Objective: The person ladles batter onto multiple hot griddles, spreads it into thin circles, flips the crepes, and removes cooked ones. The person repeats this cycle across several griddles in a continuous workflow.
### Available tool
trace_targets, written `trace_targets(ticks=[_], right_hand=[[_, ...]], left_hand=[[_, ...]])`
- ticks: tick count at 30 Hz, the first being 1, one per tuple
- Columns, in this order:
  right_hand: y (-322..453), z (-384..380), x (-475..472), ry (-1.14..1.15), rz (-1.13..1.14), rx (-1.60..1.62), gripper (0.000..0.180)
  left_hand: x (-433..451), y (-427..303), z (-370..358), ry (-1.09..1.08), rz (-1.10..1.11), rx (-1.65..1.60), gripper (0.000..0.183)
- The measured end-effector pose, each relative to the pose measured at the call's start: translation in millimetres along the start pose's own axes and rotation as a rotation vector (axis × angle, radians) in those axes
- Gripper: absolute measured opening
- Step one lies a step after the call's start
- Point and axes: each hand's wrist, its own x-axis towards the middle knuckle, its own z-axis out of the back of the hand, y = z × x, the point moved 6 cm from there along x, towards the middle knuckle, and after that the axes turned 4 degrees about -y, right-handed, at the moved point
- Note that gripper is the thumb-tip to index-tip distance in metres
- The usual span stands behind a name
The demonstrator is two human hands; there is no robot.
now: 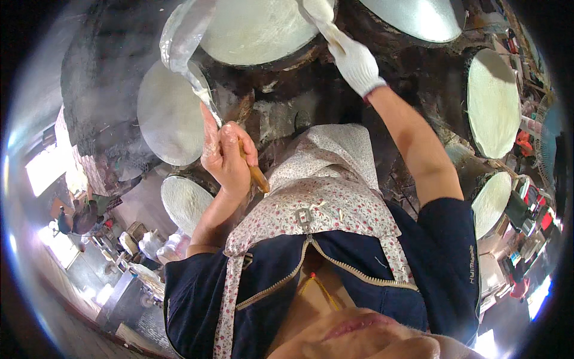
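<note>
My left hand is bare, dusted with pale residue and closed around the wooden handle of a metal ladle. White batter coats the ladle's rim and neck. Its bowl hangs over the left edge of a round griddle covered with a pale layer. At the same griddle's right side, my right hand wears a white knit glove. It grips a pale, flat-ended tool that reaches onto the griddle; the top frame edge cuts off part of this tool, and its exact kind is unclear.
More pale round griddles stand around me: one left, one lower left, one upper right, and two right. Dark, crusted stove surface lies between them. A person is far left.
</note>
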Motion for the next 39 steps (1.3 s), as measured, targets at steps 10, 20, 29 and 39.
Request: trace_targets(ticks=[10,20,29,39], right_hand=[[14.3,8.6,-70.4,-0.169,-0.240,0.140,0.050],[-0.4,-21.6,-14.1,-0.116,-0.431,0.468,0.048],[6.8,-29.0,18.8,0.253,-0.249,0.112,0.047],[6.8,-3.5,-23.5,0.105,-0.148,0.222,0.045]], left_hand=[[11.2,1.7,-11.8,0.059,0.053,-0.045,0.062],[11.3,14.0,-0.2,0.019,0.236,-0.050,0.062],[126.1,41.5,-6.3,0.046,0.337,-0.139,0.061],[115.0,79.5,-20.2,-0.055,0.720,-0.487,0.047]])
